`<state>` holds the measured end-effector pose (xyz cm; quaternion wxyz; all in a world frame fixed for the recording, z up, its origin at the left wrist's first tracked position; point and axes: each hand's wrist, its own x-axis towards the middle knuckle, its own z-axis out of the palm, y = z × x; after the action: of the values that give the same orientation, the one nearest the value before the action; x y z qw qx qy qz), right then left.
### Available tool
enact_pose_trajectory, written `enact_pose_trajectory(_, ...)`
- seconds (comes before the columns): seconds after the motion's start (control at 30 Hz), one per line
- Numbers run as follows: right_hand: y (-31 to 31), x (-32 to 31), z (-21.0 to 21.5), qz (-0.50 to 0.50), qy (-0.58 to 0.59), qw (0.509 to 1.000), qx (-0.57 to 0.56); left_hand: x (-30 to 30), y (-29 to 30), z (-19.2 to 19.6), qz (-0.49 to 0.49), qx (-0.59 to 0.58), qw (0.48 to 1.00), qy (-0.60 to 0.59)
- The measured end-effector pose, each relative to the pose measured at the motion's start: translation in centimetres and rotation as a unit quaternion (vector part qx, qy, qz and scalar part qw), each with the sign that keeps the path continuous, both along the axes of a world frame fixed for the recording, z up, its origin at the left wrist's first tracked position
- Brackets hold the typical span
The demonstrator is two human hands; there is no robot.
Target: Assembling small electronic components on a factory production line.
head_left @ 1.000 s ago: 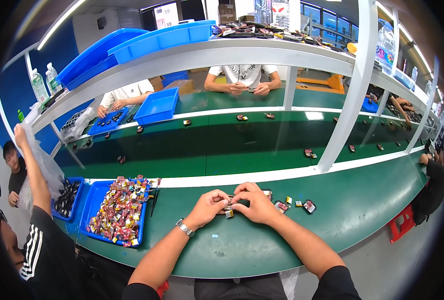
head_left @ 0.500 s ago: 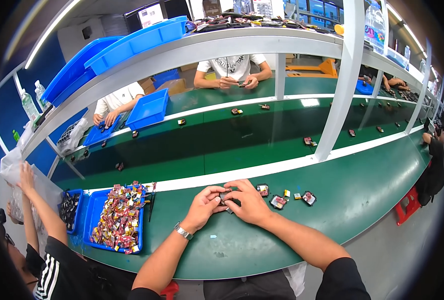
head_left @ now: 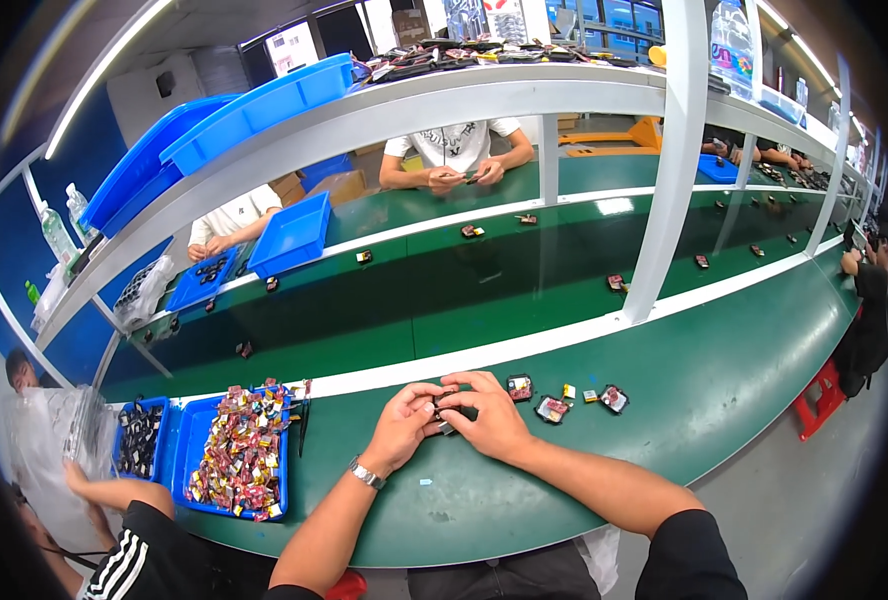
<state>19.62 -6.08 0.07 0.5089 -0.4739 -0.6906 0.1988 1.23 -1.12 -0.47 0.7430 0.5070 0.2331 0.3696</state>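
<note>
My left hand (head_left: 398, 430), with a metal watch on its wrist, and my right hand (head_left: 492, 420) meet over the green bench. Between their fingertips they grip a small black electronic casing (head_left: 448, 428), mostly covered by the fingers. Just right of my right hand lie three similar casings with red and white insides: one nearest (head_left: 519, 388), one lower (head_left: 552, 409) and one farther right (head_left: 614, 399). Two small yellow-and-white pieces (head_left: 569, 391) rest among them. Left of my left hand stands a blue tray (head_left: 178, 462) heaped with small red, yellow and white parts.
Black tweezers (head_left: 304, 422) lie beside the tray; another blue tray (head_left: 124, 471) holds black parts. Beyond a white rail, a dark green belt (head_left: 364, 325) carries scattered casings. A white post (head_left: 664, 200) rises ahead. A co-worker at left handles clear plastic; others sit across the belt.
My hands stay together on the casing with slightly shifted fingers. The co-worker's arm at left has come down along the plastic bag. The whole view has shifted slightly.
</note>
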Motion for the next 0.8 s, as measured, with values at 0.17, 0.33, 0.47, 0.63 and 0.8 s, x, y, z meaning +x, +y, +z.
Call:
enact_pose_trajectory(0.17, 0.0, 0.08, -0.32, 0.006, 0.014, 1.0, -0.027, -0.08, 0.24, -0.46, -0.001, -0.004, 1.0, -0.001)
enact_pose_trajectory(0.33, 0.03, 0.0, -0.58, -0.006, 0.009, 1.0, -0.024, -0.03, 0.28, -0.42, 0.005, -0.001, 1.0, 0.018)
enact_pose_trajectory(0.47, 0.02, -0.16, -0.76, -0.014, 0.021, 0.999, -0.027, -0.2, 0.37, -0.88, 0.015, -0.01, 1.0, 0.019)
enact_pose_trajectory(0.63, 0.02, -0.03, -0.83, -0.006, 0.024, 0.999, -0.032, -0.08, 0.4, -0.84, 0.008, 0.006, 1.0, 0.006)
enact_pose_trajectory(0.8, 0.24, 0.42, -0.51, 0.003, 0.008, 0.999, -0.044, 0.02, 0.13, -0.41, 0.027, 0.011, 1.0, 0.005)
